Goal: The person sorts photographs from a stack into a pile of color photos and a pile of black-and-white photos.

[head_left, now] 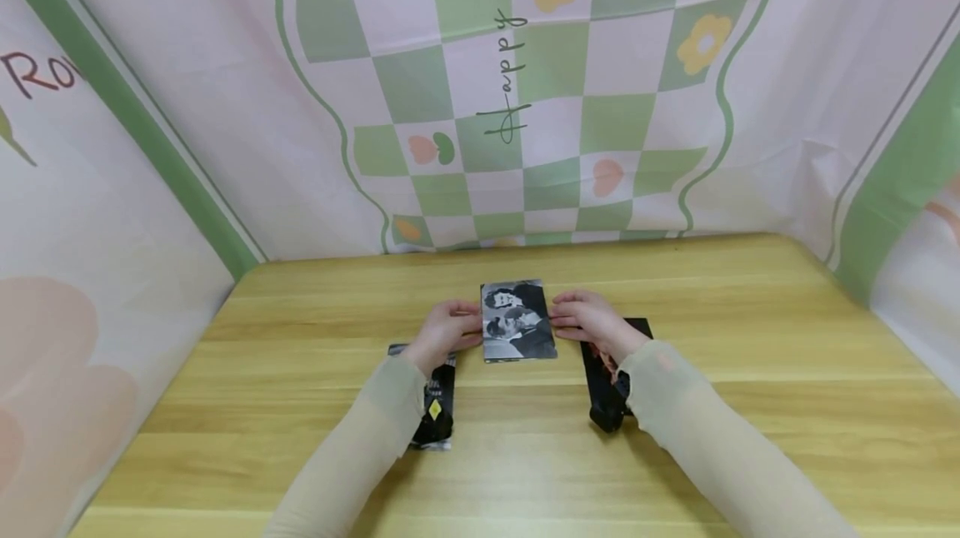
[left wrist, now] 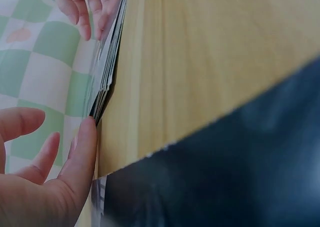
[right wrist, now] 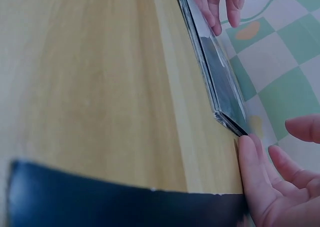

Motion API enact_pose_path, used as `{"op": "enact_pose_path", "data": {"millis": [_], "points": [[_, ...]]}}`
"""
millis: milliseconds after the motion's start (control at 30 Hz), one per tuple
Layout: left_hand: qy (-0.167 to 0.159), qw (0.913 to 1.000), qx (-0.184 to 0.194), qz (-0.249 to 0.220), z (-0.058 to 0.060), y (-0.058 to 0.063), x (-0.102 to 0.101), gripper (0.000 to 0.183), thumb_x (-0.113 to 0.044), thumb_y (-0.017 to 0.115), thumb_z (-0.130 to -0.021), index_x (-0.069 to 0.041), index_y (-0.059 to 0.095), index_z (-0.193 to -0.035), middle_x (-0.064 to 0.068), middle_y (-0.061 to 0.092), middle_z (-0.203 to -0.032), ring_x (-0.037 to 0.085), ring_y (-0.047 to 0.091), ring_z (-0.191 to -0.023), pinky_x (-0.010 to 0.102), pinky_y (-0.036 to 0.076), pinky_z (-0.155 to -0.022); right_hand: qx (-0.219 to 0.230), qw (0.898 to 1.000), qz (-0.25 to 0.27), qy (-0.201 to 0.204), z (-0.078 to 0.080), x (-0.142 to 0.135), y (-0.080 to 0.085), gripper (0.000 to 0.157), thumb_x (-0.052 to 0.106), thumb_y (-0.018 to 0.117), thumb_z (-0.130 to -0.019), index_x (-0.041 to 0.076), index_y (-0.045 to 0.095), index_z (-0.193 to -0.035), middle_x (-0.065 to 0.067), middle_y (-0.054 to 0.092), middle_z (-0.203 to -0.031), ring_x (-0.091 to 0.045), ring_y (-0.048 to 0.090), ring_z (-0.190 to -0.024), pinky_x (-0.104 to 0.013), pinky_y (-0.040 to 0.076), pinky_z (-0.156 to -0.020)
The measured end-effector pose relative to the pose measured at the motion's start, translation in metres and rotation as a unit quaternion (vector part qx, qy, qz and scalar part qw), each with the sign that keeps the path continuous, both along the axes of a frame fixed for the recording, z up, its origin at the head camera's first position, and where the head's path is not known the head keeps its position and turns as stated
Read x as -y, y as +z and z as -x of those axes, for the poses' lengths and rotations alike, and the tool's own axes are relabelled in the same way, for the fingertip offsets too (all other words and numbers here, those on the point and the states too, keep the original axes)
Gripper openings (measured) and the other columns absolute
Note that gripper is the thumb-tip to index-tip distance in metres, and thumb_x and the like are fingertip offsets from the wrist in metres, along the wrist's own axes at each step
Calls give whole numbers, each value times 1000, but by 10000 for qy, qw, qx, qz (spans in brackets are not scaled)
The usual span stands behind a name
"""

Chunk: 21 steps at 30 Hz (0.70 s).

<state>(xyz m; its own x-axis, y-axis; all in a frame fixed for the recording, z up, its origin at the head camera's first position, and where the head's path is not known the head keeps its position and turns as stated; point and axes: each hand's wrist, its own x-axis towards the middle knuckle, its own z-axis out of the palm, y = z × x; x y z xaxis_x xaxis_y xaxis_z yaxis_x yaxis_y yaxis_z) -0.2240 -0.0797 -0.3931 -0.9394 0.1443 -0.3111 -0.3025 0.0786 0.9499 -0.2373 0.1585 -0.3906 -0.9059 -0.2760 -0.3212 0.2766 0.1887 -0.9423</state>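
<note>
Pale yellow wood-grain counter (head_left: pixel 517 463) is running back to a green-and-white checkered cloth (head_left: pixel 551 188). You're keeping both hands at a thin rectangular stack of glossy black-and-white photo cards (head_left: pixel 517 326), which is lying at the counter's middle, toward the back. Its long axis seems to be pointing away from you, slightly skewed. Your left hand (head_left: pixel 441 334) is touching the left edge, your right hand (head_left: pixel 596 326) the right; neither is sitting clearly nearer, so the stack is lying straight between them. Both hands are resting released: fingers extended, tips meeting the edges, nothing clenched. Wrist views are showing several layers at the side, edges not quite flush. Near your left wrist, a dark printed sheet with a yellow diamond (head_left: pixel 446 381) is lying; under your right, a black flat sheet (head_left: pixel 597 380), partly hidden.
</note>
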Motion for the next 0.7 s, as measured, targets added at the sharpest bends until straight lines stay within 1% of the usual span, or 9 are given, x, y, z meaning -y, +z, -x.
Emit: {"op": "enact_pose_path", "data": {"millis": [100,233,500,700], "points": [[30,10000,21,65,0,0,-1,30,-3,54,-94,7,52,-122,21,57,-118,26,61,-105,35,54,-92,-46,10000,-28,6,-1,0,0,48,11,42,-99,-14,29,-139,-32,42,-137,-21,58,-108,-31,54,-92],[19,9999,32,117,0,0,-1,29,-3,54,-94,6,53,-122,19,58,-117,23,62,-102,34,55,-91,-23,10000,-1,-22,-2,0,0,48,11,42,-99,-14,29,-138,-32,42,-137,-23,57,-110,-31,54,-92],[-42,10000,3,80,0,-1,0,31,-5,53,-95,6,52,-124,21,57,-120,27,60,-108,37,54,-93,-24,10000,-42,-81,-3,1,1,46,11,41,-100,-13,30,-137,-32,43,-136,-22,58,-106,-34,53,-94],[5,10000,-4,37,-1,-2,-1,31,-4,53,-95,7,52,-124,23,57,-120,29,60,-109,38,53,-94,-30,9999,-74,-113,-3,2,1,45,11,40,-100,-13,31,-137,-32,42,-137,-31,54,-115,-39,50,-99]]}}
